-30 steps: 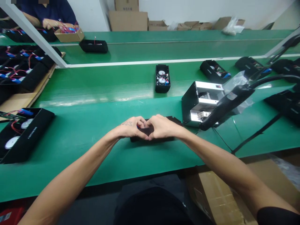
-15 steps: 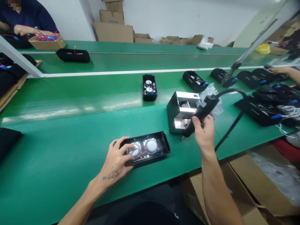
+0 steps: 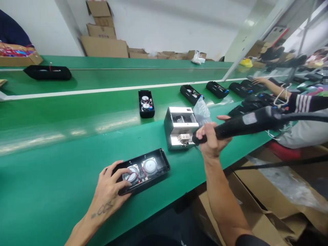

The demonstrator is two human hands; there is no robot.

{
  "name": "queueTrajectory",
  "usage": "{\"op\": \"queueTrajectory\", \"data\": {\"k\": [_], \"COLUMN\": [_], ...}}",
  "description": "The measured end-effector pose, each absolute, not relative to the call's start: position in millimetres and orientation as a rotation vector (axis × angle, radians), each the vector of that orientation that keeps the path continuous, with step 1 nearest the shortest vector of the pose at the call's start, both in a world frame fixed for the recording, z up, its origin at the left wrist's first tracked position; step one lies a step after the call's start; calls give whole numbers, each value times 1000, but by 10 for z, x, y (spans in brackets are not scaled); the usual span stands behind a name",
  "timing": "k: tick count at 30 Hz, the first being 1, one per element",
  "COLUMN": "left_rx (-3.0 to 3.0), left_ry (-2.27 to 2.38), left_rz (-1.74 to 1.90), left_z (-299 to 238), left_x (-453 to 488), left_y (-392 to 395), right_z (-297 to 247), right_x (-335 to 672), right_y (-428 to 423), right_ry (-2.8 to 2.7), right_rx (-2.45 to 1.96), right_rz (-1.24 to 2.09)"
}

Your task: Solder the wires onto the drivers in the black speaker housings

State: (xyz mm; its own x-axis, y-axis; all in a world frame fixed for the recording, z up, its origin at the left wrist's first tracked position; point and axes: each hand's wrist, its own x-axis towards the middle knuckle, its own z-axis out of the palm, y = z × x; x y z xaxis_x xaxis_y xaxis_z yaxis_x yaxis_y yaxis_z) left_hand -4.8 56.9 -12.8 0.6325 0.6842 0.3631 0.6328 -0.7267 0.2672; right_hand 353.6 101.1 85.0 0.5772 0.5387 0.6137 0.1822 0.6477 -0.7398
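Note:
My left hand (image 3: pixel 110 188) grips the left end of an open black speaker housing (image 3: pixel 161 164), its fingers reaching over the rim. Inside the housing sit two round speakers with white backs (image 3: pixel 150 166) and thin red and black wires. In my right hand (image 3: pixel 212 141) is a black electric screwdriver (image 3: pixel 238 124), held nearly level, its cable running off to the right. The screwdriver's front end lies beside a screw feeder (image 3: pixel 167 131), a metal box with an open front. I cannot make out the bit's tip.
Another open speaker housing (image 3: pixel 146 110) stands on the green line behind. More black housings (image 3: pixel 217 89) lie along the right, where a co-worker's arm (image 3: pixel 274 89) reaches in. A plastic bag (image 3: pixel 202 110) is beside the feeder. Cardboard boxes (image 3: pixel 246 212) stand below the table edge.
The view has turned to the right. My right hand has tilted the screwdriver from pointing steeply down to nearly level, its front end now at the feeder. My left hand still holds the housing.

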Motion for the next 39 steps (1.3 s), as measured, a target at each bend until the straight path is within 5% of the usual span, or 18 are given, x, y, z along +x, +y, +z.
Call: {"op": "queueTrajectory", "data": {"k": [8, 15, 27, 39], "left_rx": [2728, 2662, 2702, 2662], "left_ry": [1123, 1157, 1139, 1158], "left_rz": [662, 665, 665, 661], "left_z": [-131, -64, -145, -82], "left_x": [55, 119, 73, 122], "left_y": [594, 551, 600, 565], "right_z": [850, 887, 865, 920], "right_x": [3420, 2896, 3502, 3004], "right_y": [1026, 519, 1173, 639], "right_ry": [-1133, -1077, -1003, -1002], "right_rx": [-1052, -729, -1051, -766], "right_rz": [467, 786, 131, 785]}}
